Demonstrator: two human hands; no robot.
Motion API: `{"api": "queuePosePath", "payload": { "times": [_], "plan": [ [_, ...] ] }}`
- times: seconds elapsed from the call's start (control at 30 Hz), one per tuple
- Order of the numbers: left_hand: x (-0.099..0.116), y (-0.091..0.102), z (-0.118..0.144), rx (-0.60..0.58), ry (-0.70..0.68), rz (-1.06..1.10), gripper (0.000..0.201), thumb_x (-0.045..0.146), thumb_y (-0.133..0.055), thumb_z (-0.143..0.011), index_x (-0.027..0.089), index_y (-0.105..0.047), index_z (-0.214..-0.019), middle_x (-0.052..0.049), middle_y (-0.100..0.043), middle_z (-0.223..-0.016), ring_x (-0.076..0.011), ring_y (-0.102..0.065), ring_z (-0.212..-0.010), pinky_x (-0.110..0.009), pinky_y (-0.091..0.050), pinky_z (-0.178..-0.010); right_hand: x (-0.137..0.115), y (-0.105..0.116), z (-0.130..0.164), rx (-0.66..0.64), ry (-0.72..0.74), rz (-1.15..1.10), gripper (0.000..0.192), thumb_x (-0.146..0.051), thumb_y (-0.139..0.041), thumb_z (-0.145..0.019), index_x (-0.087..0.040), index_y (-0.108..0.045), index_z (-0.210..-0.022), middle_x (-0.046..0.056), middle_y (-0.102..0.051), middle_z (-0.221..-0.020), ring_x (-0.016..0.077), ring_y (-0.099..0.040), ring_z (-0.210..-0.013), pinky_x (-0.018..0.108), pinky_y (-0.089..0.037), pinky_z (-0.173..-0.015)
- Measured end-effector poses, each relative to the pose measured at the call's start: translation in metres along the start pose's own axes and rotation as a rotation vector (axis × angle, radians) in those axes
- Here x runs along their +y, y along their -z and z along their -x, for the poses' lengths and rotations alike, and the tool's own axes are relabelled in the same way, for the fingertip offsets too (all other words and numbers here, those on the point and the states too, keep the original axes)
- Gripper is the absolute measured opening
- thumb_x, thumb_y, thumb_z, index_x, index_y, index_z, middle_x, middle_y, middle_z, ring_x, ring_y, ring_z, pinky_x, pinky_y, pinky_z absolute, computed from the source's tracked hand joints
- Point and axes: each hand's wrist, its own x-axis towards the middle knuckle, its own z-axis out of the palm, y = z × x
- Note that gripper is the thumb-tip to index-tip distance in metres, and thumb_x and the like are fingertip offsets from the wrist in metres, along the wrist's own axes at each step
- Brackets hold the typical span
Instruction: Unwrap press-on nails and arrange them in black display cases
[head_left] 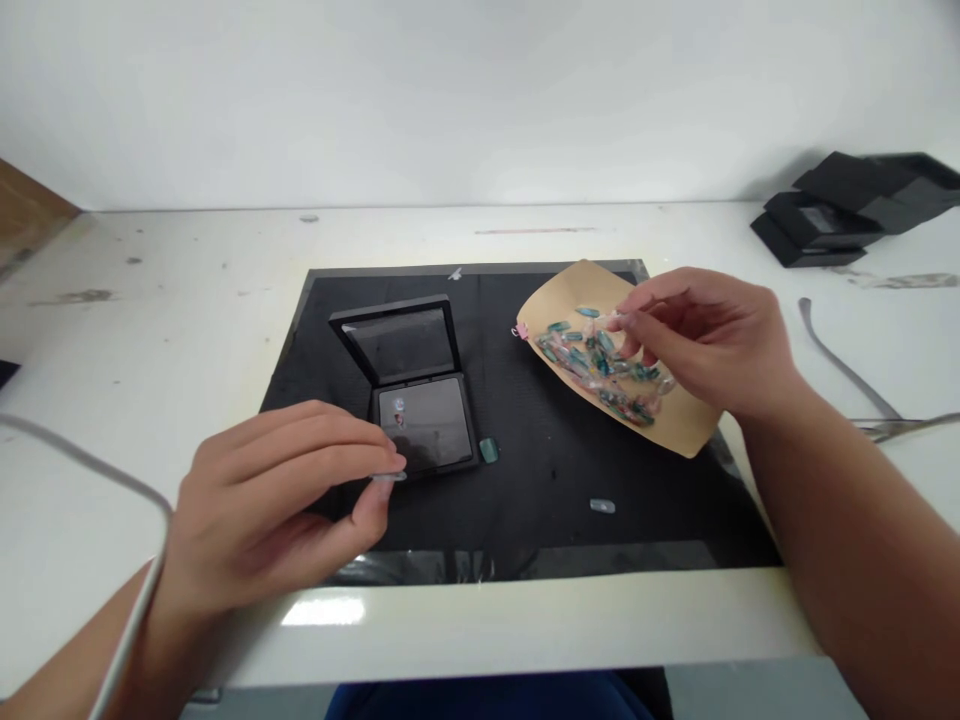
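My left hand (300, 490) pinches a pale press-on nail (388, 477) between thumb and fingertips, in front of an open black case (471, 420). On the case's grey inner pad (439, 430) lie two small shiny pieces. My right hand (697, 330) is closed in a pinch over a tan paper tray (690, 425), with a small whitish thing at the fingertips that I cannot make out. Many teal and clear press-on nails (600, 360) are heaped in the tray. One green nail (489, 450) lies beside the case, and a pale blue nail (602, 506) lies nearer the front.
A black mat (525, 510) lies under the case and tray on the white table (150, 330). Black boxes (817, 225) are stacked at the back right. Eyeglasses (885, 420) lie by my right arm. A grey cable (150, 500) crosses my left wrist.
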Motion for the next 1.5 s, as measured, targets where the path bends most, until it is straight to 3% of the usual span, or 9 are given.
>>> {"api": "queuePosePath", "payload": {
  "times": [0.23,0.67,0.93,1.03,1.13,1.23,1.33,1.4,1.5],
  "plan": [
    [0.0,0.001,0.0,-0.008,0.017,-0.008,0.016,0.01,-0.07,-0.082,0.023,-0.071,-0.091,0.001,-0.074,-0.084,-0.0138,-0.07,-0.073,-0.028,-0.06,-0.061,-0.001,0.001,0.0,0.03,0.022,-0.072,0.008,-0.015,-0.078,-0.083,-0.023,-0.078,-0.084,-0.001,-0.072,-0.072,0.0108,-0.064,-0.06,0.027,-0.051,-0.053],
    [-0.015,-0.014,-0.001,0.046,0.058,0.132,0.02,0.006,-0.062,-0.083,0.021,-0.07,-0.093,-0.002,-0.074,-0.086,-0.017,-0.071,-0.077,-0.03,-0.062,-0.064,-0.016,-0.005,0.003,-0.093,0.01,-0.284,0.01,-0.016,-0.078,-0.083,-0.026,-0.077,-0.085,-0.002,-0.072,-0.072,0.0123,-0.064,-0.059,0.029,-0.052,-0.053],
    [0.023,-0.023,-0.025,-0.053,-0.072,0.084,0.009,0.015,-0.067,-0.08,0.022,-0.071,-0.084,0.0,-0.071,-0.084,-0.0095,-0.067,-0.071,-0.021,-0.056,-0.065,-0.034,-0.01,0.012,0.011,0.051,-0.339,0.013,-0.02,-0.086,-0.074,-0.029,-0.077,-0.077,-0.003,-0.072,-0.069,0.0154,-0.063,-0.056,0.033,-0.053,-0.053],
    [0.035,-0.037,-0.049,0.019,-0.108,0.008,0.008,0.023,-0.066,-0.083,0.026,-0.073,-0.082,0.001,-0.073,-0.089,-0.0093,-0.067,-0.072,-0.022,-0.054,-0.066,-0.042,-0.006,0.014,0.103,0.107,-0.258,0.012,-0.019,-0.083,-0.078,-0.028,-0.076,-0.078,-0.002,-0.071,-0.069,0.0173,-0.065,-0.059,0.036,-0.056,-0.058],
    [0.035,-0.066,-0.084,0.068,-0.07,-0.099,0.014,0.031,-0.063,-0.09,0.028,-0.077,-0.091,-0.001,-0.076,-0.095,-0.0138,-0.07,-0.083,-0.027,-0.054,-0.073,-0.048,0.005,0.013,0.248,0.289,0.059,0.01,-0.018,-0.074,-0.086,-0.029,-0.075,-0.085,0.002,-0.074,-0.083,0.024,-0.07,-0.078,0.042,-0.058,-0.068],
    [0.029,-0.104,-0.122,0.01,0.004,-0.179,0.023,0.034,-0.057,-0.098,0.027,-0.077,-0.105,-0.004,-0.077,-0.096,-0.0182,-0.071,-0.089,-0.03,-0.051,-0.074,-0.047,0.022,0.013,0.385,0.497,0.361,0.018,-0.016,-0.065,-0.091,-0.029,-0.075,-0.099,0.008,-0.075,-0.097,0.0298,-0.068,-0.093,0.046,-0.056,-0.072],
    [0.028,-0.132,-0.147,-0.091,0.052,-0.217,0.02,0.024,-0.058,-0.095,0.022,-0.078,-0.098,-0.005,-0.077,-0.094,-0.0198,-0.071,-0.086,-0.029,-0.047,-0.068,-0.042,0.032,0.013,0.485,0.556,0.406,0.018,-0.016,-0.068,-0.09,-0.028,-0.076,-0.1,0.01,-0.074,-0.094,0.031,-0.066,-0.091,0.047,-0.055,-0.069],
    [0.03,-0.136,-0.151,-0.139,0.044,-0.199,0.024,0.017,-0.055,-0.093,0.024,-0.076,-0.103,-0.002,-0.076,-0.1,-0.0186,-0.07,-0.09,-0.027,-0.047,-0.068,-0.04,0.032,0.012,0.491,0.526,0.374,0.014,-0.018,-0.07,-0.089,-0.028,-0.077,-0.095,0.009,-0.072,-0.09,0.0301,-0.066,-0.087,0.046,-0.054,-0.066],
    [0.036,-0.118,-0.139,-0.136,0.028,-0.128,0.03,0.015,-0.047,-0.095,0.024,-0.07,-0.112,0.0,-0.073,-0.112,-0.0148,-0.069,-0.097,-0.025,-0.05,-0.076,-0.042,0.021,0.014,0.395,0.482,0.29,0.01,-0.021,-0.071,-0.088,-0.03,-0.077,-0.089,0.006,-0.072,-0.086,0.0265,-0.066,-0.08,0.043,-0.054,-0.062]
  ]
}}
